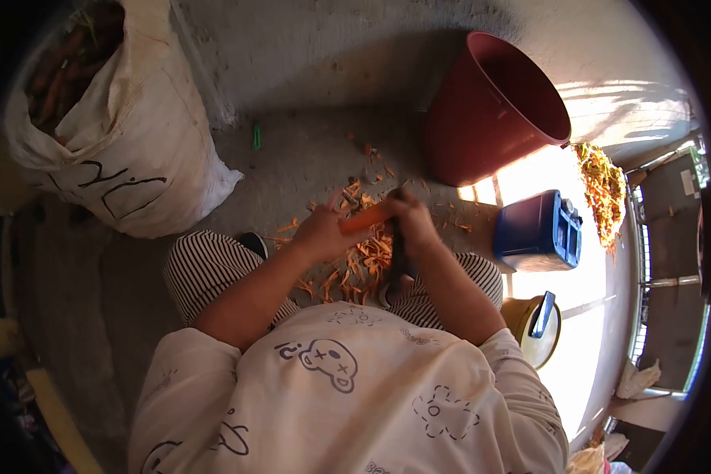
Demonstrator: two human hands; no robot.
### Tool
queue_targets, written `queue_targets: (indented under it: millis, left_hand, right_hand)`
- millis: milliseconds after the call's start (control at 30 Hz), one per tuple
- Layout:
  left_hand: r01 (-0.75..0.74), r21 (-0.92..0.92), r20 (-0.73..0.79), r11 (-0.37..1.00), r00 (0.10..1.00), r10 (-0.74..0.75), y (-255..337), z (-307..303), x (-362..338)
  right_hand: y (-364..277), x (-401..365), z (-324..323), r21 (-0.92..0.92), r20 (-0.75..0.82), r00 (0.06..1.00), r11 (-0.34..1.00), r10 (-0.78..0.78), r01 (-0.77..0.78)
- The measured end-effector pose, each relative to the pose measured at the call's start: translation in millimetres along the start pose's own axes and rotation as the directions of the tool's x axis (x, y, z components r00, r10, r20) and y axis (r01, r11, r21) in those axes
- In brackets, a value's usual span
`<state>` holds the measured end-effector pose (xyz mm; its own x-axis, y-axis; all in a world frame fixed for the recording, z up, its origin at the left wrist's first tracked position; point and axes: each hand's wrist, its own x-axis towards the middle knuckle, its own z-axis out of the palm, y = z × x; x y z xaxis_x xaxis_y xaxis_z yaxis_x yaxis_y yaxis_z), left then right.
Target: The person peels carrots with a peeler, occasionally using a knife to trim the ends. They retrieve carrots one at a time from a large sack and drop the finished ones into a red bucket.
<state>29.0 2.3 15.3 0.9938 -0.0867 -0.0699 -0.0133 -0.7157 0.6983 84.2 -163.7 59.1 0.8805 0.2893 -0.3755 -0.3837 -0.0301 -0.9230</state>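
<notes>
My left hand (321, 230) grips an orange carrot (366, 216) and holds it level above my knees. My right hand (413, 218) closes around a dark-handled peeler (398, 251) whose handle points down toward my lap, and it rests against the carrot's right end. Orange peelings (362, 265) lie piled on the concrete floor between my striped trouser legs (207, 272), right under both hands.
A white sack (126, 134) full of carrots stands at the upper left. A red bucket (494, 110) lies tilted at the upper right, a blue container (539, 231) and a yellow tub (539, 325) to the right. More peelings (602, 186) are heaped at the far right.
</notes>
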Motion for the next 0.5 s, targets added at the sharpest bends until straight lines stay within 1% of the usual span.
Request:
queue_targets:
  millis: [67,100,133,167,200,233,267,300,333,367,400,433,467,500]
  left_hand:
    - [0.012,-0.068,-0.037,0.998,0.999,-0.014,-1.7,-26.6,4.7]
    - [0.018,-0.104,-0.056,0.994,0.998,-0.024,-3.3,-38.6,5.0]
    - [0.059,-0.120,-0.060,0.991,0.996,-0.066,-6.5,-45.0,3.4]
    - [0.100,-0.136,-0.063,0.986,0.992,-0.109,-9.4,-50.4,1.1]
    - [0.140,-0.151,-0.064,0.978,0.986,-0.151,-10.0,-54.3,-1.3]
    - [0.127,-0.162,-0.054,0.979,0.989,-0.138,-7.6,-58.1,-4.5]
    - [0.112,-0.170,-0.051,0.979,0.991,-0.123,-5.0,-63.5,-7.8]
    - [0.102,-0.177,-0.061,0.979,0.992,-0.114,-6.1,-72.3,-10.8]
    - [0.086,-0.174,-0.068,0.981,0.993,-0.099,-7.7,-73.3,-13.2]
    - [0.068,-0.171,-0.077,0.983,0.994,-0.082,-9.9,-73.6,-13.9]
    - [0.052,-0.169,-0.085,0.984,0.994,-0.067,-12.4,-72.9,-14.5]
    - [0.000,-0.122,-0.089,0.993,0.996,-0.011,-18.0,-70.0,-14.0]
    - [-0.048,-0.067,-0.093,0.997,0.995,0.041,-26.3,-67.1,-12.8]
    - [-0.090,-0.008,-0.091,0.996,0.992,0.089,-32.6,-68.5,-14.0]
  right_hand:
    - [-39.9,23.4,-29.2,0.232,-0.211,0.978,0.971,-0.003,0.053]
    - [-70.2,34.2,-46.8,0.261,-0.313,0.947,0.952,-0.070,0.157]
    - [-89.5,54.4,-82.0,0.335,-0.282,0.921,0.873,-0.267,0.356]
    - [-129.1,53.6,-90.5,0.258,-0.426,0.850,0.858,-0.310,0.443]
    - [-144.7,72.4,-136.7,0.217,-0.319,0.863,0.857,-0.391,0.468]
    - [-172.9,78.8,-139.8,0.405,-0.497,0.855,0.833,-0.145,0.377]
    - [-186.0,65.2,-138.4,0.368,-0.538,0.826,0.836,-0.165,0.407]
    - [-181.0,41.5,-137.4,0.032,-0.376,0.877,0.942,-0.298,0.334]
    - [-162.9,53.9,-160.8,-0.309,-0.431,0.848,0.934,-0.307,0.181]
    - [-140.9,36.8,-146.2,-0.464,-0.373,0.834,0.860,-0.406,0.211]
    - [-124.2,3.5,-124.5,-0.660,-0.363,0.836,0.747,-0.412,0.081]
    - [-85.8,-9.7,-143.3,-0.822,-0.292,0.835,0.568,-0.467,0.030]
    - [-47.7,-23.2,-162.0,-0.935,-0.218,0.826,0.355,-0.519,-0.024]
    - [-46.1,-61.9,-133.7,-0.861,-0.254,0.885,0.508,-0.389,-0.024]
